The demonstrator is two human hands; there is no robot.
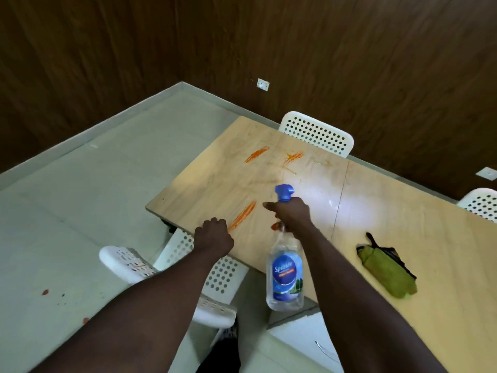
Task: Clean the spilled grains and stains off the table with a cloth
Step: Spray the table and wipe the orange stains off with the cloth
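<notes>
My right hand (291,215) grips the neck of a clear spray bottle (285,275) with a blue nozzle and blue label, held above the near edge of the light wooden table (390,211). Orange stains streak the table: one (243,214) just left of that hand, two more (256,154) (293,157) farther back. My left hand (213,236) rests at the table's near edge with its fingers curled, holding nothing visible. A folded green cloth (387,270) lies on the table to the right, apart from both hands.
A white perforated chair (188,265) stands under the table's near edge below my left arm. Two more white chairs (317,133) (481,203) stand at the far side. Red spots (45,292) mark the pale floor at left. Wood-panelled walls close the corner.
</notes>
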